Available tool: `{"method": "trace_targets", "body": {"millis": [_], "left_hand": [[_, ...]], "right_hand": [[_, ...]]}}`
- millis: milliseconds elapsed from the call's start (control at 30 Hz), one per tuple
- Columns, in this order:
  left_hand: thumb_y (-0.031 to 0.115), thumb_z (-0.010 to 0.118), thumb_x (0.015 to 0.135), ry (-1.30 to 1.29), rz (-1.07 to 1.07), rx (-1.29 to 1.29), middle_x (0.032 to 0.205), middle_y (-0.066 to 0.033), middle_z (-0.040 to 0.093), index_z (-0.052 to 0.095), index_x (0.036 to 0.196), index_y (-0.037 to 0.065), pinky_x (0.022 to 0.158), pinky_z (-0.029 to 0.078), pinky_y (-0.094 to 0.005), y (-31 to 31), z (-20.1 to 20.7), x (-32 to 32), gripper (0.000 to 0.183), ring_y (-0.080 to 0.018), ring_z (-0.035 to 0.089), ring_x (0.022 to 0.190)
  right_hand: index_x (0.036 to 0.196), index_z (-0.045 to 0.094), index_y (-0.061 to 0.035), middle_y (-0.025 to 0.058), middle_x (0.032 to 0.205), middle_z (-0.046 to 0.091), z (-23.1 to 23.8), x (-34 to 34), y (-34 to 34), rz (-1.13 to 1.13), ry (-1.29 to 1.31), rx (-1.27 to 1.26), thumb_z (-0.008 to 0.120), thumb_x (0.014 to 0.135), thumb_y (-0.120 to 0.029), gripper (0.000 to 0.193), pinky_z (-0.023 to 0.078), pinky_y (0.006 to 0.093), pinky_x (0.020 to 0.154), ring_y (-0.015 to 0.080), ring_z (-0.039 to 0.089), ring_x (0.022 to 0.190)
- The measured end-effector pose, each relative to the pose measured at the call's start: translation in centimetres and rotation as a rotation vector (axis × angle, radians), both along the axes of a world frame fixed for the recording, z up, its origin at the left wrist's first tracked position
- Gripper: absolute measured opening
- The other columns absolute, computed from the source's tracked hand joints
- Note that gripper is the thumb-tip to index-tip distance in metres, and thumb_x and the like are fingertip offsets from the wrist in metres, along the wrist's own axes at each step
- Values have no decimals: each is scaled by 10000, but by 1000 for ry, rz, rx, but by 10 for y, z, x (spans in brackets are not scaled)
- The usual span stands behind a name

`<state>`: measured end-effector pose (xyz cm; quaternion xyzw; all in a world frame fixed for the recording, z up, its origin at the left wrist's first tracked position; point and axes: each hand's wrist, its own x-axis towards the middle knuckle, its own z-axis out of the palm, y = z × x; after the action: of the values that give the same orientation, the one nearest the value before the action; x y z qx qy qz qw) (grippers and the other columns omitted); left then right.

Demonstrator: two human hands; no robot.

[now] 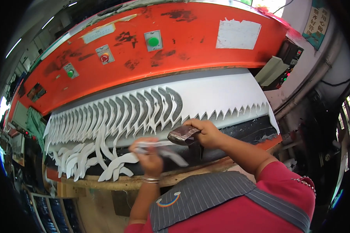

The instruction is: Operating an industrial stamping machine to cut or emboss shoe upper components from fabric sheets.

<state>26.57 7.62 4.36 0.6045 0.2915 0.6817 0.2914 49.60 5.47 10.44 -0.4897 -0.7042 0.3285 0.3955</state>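
Observation:
My right hand [207, 134] is wrapped round a dark metal cutting die [181, 136], raised over the front edge of the machine bed. To its left, my left hand [148, 158] is closed on a white curved cut-out piece [174, 156], smeared by motion. A white sheet [221, 89] lies across the bed. Its left half has a row of curved, S-shaped cut gaps [134, 106], and its near right edge is zigzag. Left of my left hand, several loose white cut-out pieces [79, 159] are heaped along the front edge.
A red machine beam [190, 37] spans the far side, with green buttons [153, 41] and a red button [105, 58]. A control box [287, 62] stands at the right. Under the sheet is a dark bed surface [245, 130]; a wooden edge [182, 176] runs along the front.

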Motion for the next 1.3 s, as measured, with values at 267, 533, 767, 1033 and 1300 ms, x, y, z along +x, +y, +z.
{"method": "trace_targets", "body": {"millis": [267,533,767,1033,1300], "left_hand": [[120,689,793,857,-65,-9,1119,-145,579,581,1214,35,970,409,-352,56,71,-35,443,-294,528,1111],[424,700,794,1213,49,-110,967,-114,638,692,1064,115,872,381,-430,107,-10,94,410,-307,569,980],[462,748,707,1094,10,-101,954,-93,608,721,1033,103,847,389,-400,104,-24,99,485,-272,518,977],[433,759,690,1054,19,-81,837,-60,548,719,1062,118,804,381,-383,91,-22,96,489,-254,502,898],[408,742,699,986,31,38,831,-39,524,712,1067,104,792,380,-370,93,-22,96,478,-231,495,884]], "right_hand": [[1021,601,-91,139,1031,547,49,64,73,235,-647,260,787,738,-289,393,319,457,1016,311,459,1077],[899,627,-143,130,1186,527,-72,127,63,-361,-546,243,837,630,-200,346,315,490,1047,373,447,1186],[919,589,-77,80,975,576,-48,99,85,-272,-226,54,821,644,-130,363,455,356,855,293,562,983],[960,583,-91,137,1164,577,-53,86,100,-114,-190,33,832,644,-110,402,449,349,914,323,581,1058],[989,602,-104,305,1441,357,-59,90,101,-164,-166,11,843,660,-136,409,387,338,1043,368,336,1383]]}}
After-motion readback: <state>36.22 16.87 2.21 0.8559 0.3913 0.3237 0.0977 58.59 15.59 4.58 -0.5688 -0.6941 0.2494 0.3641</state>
